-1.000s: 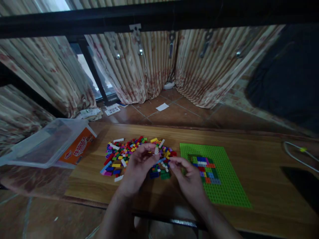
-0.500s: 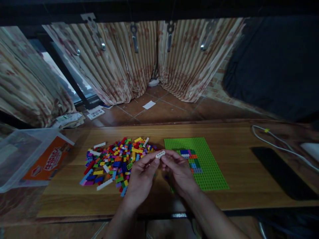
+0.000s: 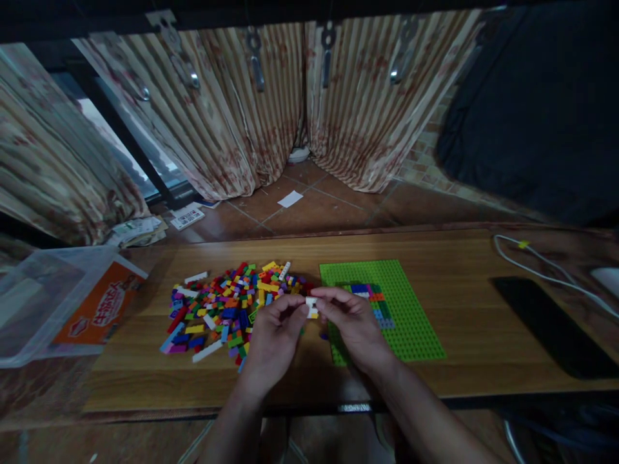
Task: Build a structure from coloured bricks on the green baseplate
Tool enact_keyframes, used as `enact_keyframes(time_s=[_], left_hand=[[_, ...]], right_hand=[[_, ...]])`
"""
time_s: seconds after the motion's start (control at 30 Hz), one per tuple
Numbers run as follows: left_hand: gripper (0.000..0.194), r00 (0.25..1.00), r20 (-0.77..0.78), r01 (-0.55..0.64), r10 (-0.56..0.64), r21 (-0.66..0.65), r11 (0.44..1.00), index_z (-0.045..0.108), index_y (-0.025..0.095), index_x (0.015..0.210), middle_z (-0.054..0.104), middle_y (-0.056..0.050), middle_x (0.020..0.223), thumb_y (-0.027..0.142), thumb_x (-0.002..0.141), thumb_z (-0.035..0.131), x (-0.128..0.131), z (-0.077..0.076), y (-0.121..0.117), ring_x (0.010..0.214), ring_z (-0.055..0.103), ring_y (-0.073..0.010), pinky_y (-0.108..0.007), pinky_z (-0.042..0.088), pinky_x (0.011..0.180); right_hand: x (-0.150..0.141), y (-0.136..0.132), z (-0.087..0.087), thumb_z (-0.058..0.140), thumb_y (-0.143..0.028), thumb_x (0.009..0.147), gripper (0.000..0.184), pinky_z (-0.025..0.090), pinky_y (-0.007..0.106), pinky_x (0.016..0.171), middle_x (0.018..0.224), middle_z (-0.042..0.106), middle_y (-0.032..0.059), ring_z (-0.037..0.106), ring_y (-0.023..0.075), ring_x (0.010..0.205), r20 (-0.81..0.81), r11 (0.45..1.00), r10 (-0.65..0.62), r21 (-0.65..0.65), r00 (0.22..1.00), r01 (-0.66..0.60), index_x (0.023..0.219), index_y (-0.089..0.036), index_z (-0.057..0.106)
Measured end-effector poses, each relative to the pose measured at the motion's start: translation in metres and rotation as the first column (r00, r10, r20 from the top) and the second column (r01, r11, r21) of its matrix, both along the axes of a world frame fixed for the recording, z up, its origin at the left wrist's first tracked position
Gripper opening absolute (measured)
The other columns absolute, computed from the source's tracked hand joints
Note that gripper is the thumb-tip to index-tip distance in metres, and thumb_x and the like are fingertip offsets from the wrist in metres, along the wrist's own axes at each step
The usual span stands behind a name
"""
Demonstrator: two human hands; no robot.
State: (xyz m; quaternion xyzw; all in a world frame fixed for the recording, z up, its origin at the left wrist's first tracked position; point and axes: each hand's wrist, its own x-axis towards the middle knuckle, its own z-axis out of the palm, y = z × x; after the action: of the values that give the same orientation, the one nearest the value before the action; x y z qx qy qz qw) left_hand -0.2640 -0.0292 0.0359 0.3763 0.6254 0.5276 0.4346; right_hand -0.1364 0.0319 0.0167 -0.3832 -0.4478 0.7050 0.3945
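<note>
Between my two hands, above the table's front half, is a small white toy brick [image 3: 311, 301]. My left hand [image 3: 276, 335] pinches its left end with thumb and fingertips. Its right end is pinched by my right hand [image 3: 358, 327]; the fingers partly cover the brick. A bit of yellow shows just under it, and I cannot tell whether that is a separate brick. Left of my hands spreads a loose pile of coloured bricks [image 3: 231, 312]. To the right lies a green baseplate [image 3: 416, 322] with a block of multicoloured bricks [image 3: 380, 298] on it, partly hidden by my right hand.
A clear plastic bin [image 3: 53, 290] with an orange label stands at the table's left end. On the right lie a black flat object [image 3: 551, 325] and a white cable [image 3: 536, 261]. Striped curtains [image 3: 232, 122] hang beyond the wooden table [image 3: 454, 277].
My view has swung to the right. My hands have come together, and the right hand has moved from near the pile to grip the white brick, which has since been turned.
</note>
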Motion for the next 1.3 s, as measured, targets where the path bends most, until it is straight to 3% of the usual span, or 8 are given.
enact_keyframes(time_s=[0.17,0.5,0.63,0.77,0.87,0.97,1.1,1.3], left_hand=[[0.022,0.993,0.093,-0.065,0.069,-0.045,0.997,0.069,0.016,0.083,0.066,0.000,0.071,0.036,0.075,0.068,0.003,0.000,0.002,0.062,0.059,-0.0128,-0.022,0.045,0.059],[0.023,0.992,0.123,-0.015,0.016,-0.012,1.000,0.066,0.016,0.077,0.064,0.001,0.067,0.038,0.074,0.071,0.011,0.002,0.000,0.059,0.056,-0.0115,-0.021,0.046,0.055],[0.024,0.984,0.179,0.008,-0.002,-0.030,1.000,0.068,0.015,0.079,0.066,-0.001,0.068,0.038,0.075,0.072,0.009,0.003,-0.001,0.057,0.056,-0.0109,-0.021,0.046,0.055],[0.027,0.963,0.269,-0.015,0.026,-0.045,0.999,0.068,0.015,0.082,0.068,-0.003,0.072,0.040,0.075,0.073,0.007,0.000,-0.001,0.060,0.059,-0.0116,-0.022,0.047,0.058],[0.028,0.958,0.282,-0.040,0.047,-0.032,0.999,0.068,0.015,0.081,0.068,-0.002,0.072,0.041,0.073,0.074,0.004,-0.002,-0.001,0.063,0.061,-0.0130,-0.023,0.049,0.060],[0.027,0.966,0.247,-0.064,0.073,-0.045,0.997,0.068,0.016,0.083,0.068,-0.001,0.073,0.039,0.072,0.075,0.003,-0.003,0.000,0.065,0.062,-0.0132,-0.023,0.050,0.061],[0.025,0.978,0.198,-0.057,0.065,-0.047,0.997,0.068,0.016,0.082,0.067,0.000,0.071,0.038,0.072,0.074,0.004,-0.002,0.000,0.065,0.062,-0.0136,-0.023,0.050,0.061],[0.023,0.984,0.156,-0.077,0.081,-0.031,0.997,0.068,0.015,0.079,0.067,0.000,0.068,0.036,0.071,0.075,0.006,0.002,0.000,0.061,0.060,-0.0124,-0.022,0.048,0.058]], right_hand=[[-0.003,0.000,-0.001,0.075,-0.049,0.072,0.031,0.038,0.023,0.053,0.063,0.059,-0.0028,0.047,0.0089,0.056,-0.051,0.999,-0.012,-0.036,0.999,0.010,0.083,-0.020,0.074],[-0.006,-0.003,-0.006,0.081,-0.043,0.065,0.026,0.039,0.023,0.052,0.060,0.062,-0.0026,0.047,0.0095,0.053,0.021,0.999,-0.034,-0.032,0.999,0.035,0.070,-0.019,0.072],[-0.005,-0.005,-0.006,0.082,-0.041,0.064,0.025,0.040,0.023,0.053,0.062,0.062,-0.0025,0.048,0.0080,0.052,-0.092,0.989,0.001,-0.144,0.996,-0.014,0.070,-0.018,0.072],[-0.004,-0.004,-0.001,0.079,-0.037,0.066,0.022,0.045,0.024,0.056,0.064,0.063,-0.0018,0.054,0.0098,0.055,-0.257,0.947,0.051,-0.293,0.965,-0.128,0.073,-0.018,0.070],[-0.004,-0.003,0.002,0.076,-0.031,0.066,0.019,0.042,0.021,0.051,0.065,0.061,-0.0021,0.054,0.0094,0.056,-0.313,0.922,0.038,-0.355,0.949,-0.154,0.077,-0.018,0.068],[-0.005,-0.004,0.002,0.074,-0.037,0.069,0.022,0.035,0.019,0.044,0.062,0.058,-0.0029,0.047,0.0079,0.052,-0.283,0.939,0.036,-0.318,0.959,-0.129,0.076,-0.018,0.065],[-0.009,-0.010,-0.003,0.075,-0.049,0.072,0.034,0.025,0.018,0.039,0.057,0.057,-0.0038,0.038,0.0053,0.045,-0.118,0.976,0.084,-0.190,0.989,-0.106,0.074,-0.018,0.063],[-0.013,-0.015,-0.007,0.079,-0.050,0.067,0.037,0.021,0.018,0.038,0.052,0.055,-0.0056,0.034,0.0037,0.040,-0.070,0.987,0.054,-0.150,0.996,-0.064,0.068,-0.018,0.061]])
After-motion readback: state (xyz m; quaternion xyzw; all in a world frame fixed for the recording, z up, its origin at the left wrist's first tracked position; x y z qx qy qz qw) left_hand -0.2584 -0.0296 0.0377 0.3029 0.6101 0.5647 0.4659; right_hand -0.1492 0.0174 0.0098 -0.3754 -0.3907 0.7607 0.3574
